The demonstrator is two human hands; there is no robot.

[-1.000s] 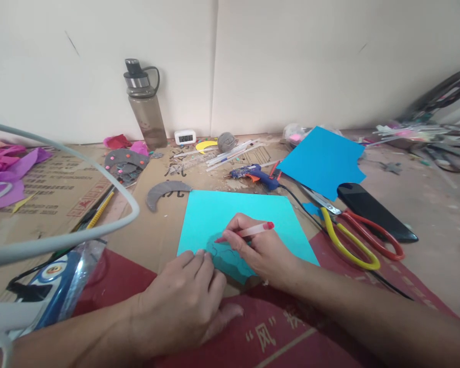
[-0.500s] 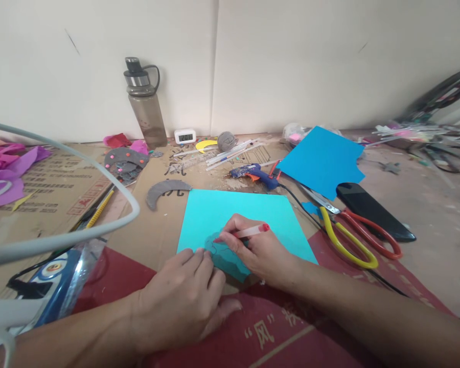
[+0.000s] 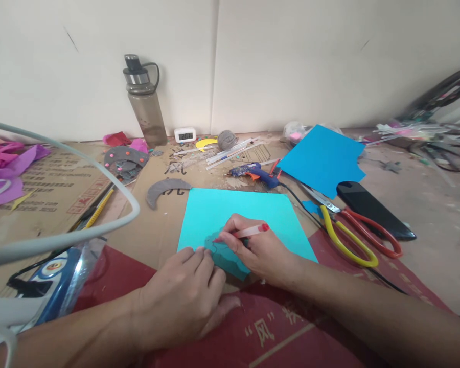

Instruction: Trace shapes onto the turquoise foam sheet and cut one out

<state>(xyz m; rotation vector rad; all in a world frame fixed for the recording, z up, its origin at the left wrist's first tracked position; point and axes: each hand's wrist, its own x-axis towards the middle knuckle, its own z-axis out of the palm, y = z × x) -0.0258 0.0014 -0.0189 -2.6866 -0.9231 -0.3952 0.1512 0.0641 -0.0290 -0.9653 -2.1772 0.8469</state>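
Note:
My right hand (image 3: 256, 251) is closed round a red-capped pen (image 3: 255, 231), its tip against a turquoise sheet of paper (image 3: 245, 204). A thin curved line shows on the sheet beside the tip, partly in the hand's shadow. Over the sheet's lower left edge rests my left hand (image 3: 184, 294), fingers laid down and thumb stretched out to the side, holding nothing. A grey crescent (image 3: 164, 190) lies by the sheet's upper left corner. Right of the sheet are scissors (image 3: 348, 235) with one yellow and one red handle.
Behind the sheet lie a blue glue gun (image 3: 258, 174), clear sticks (image 3: 233, 152) and a blue sheet (image 3: 322, 161). A phone (image 3: 373, 209) is at right. A bottle (image 3: 145, 107) and small clock (image 3: 185, 135) stand by the wall. A white cable (image 3: 126, 204) loops at left.
The pen and both hands keep almost the same place on the sheet. The whole view has shifted very slightly.

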